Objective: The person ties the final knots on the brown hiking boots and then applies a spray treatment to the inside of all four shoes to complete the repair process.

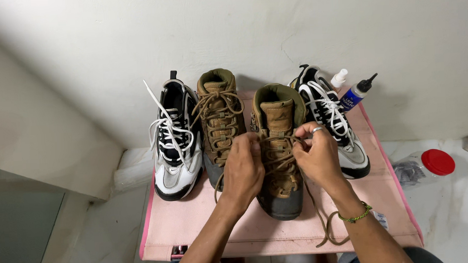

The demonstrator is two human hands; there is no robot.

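Two white sneakers [173,145] [332,123] and another brown boot [220,116] are sitting beside the brown boot [279,161] on the pink table [196,224]. Two small bottles [349,91] are standing behind. The boot's toe is pointing toward the person, heel toward the wall. The left hand [245,168] and right hand [316,156] are both pinching its brown laces [278,158].

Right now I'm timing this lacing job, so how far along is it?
Looks done: the brown boot behind is laced to the top. In hand: the left hand and right hand pinch the brown laces at the upper eyelets of the front boot, with a loose end trailing over the pink table. Left: the left sneaker has loose white laces; the right sneaker looks laced, though its knot is unclear.
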